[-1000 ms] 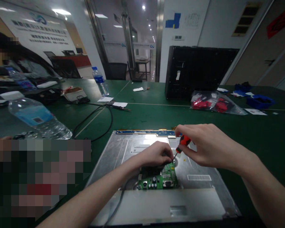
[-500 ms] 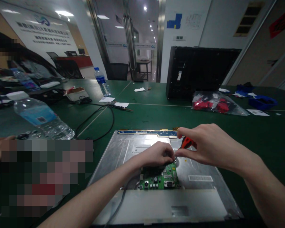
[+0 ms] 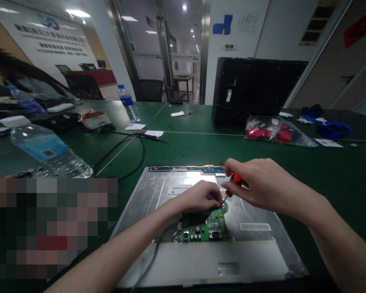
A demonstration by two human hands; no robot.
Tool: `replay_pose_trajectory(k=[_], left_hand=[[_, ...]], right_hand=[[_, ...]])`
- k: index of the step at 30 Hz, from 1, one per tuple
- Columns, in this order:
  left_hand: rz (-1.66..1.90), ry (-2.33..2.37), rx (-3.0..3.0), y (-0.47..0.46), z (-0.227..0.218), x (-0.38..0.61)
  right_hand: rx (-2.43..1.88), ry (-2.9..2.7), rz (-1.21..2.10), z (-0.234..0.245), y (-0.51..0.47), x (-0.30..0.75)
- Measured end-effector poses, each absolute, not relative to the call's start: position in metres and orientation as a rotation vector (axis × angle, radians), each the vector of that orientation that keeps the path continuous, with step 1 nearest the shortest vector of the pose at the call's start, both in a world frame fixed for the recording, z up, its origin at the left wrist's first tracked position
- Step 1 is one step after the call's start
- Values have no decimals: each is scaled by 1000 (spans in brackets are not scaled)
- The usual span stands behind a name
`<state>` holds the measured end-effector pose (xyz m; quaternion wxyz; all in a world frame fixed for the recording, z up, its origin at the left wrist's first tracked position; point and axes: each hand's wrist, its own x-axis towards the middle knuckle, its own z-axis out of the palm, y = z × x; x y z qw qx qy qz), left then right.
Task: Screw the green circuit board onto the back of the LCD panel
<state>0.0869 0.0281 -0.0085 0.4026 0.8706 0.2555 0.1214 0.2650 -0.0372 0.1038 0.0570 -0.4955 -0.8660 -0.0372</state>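
A bare monitor panel with a metal back (image 3: 256, 248) lies flat on the green table in front of me. A small green circuit board (image 3: 205, 230) sits on it near the middle. My left hand (image 3: 198, 197) rests curled on the board's upper edge, fingers pressed together by the screwdriver tip. My right hand (image 3: 259, 183) is closed round a red-handled screwdriver (image 3: 235, 182), whose tip points down at the board's top right corner. A grey cable (image 3: 154, 256) runs from the board toward me.
A water bottle (image 3: 45, 152) lies at the left, a second one (image 3: 128, 103) stands further back. Black cables (image 3: 125, 150) cross the table. A black monitor casing (image 3: 256, 91) stands behind, beside a plastic bag of red parts (image 3: 274, 132). Another person sits at the far left.
My right hand has turned slightly on the screwdriver handle; the tip stays at the same corner of the board. The left hand has not moved.
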Motion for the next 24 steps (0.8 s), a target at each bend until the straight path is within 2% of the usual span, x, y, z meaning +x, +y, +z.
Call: replay_pose_trajectory(k=[4, 10, 16, 24], left_hand=[[313, 654, 2214, 28, -8, 87], [305, 651, 2218, 27, -9, 86], [317, 652, 2232, 28, -9, 87], [277, 666, 2219, 28, -8, 87]], right_hand=[[-1418, -2614, -19, 103, -38, 267], [-1528, -2612, -132, 101, -34, 266], [-1424, -2590, 39, 103, -37, 269], [-1560, -2617, -194, 100, -32, 266]])
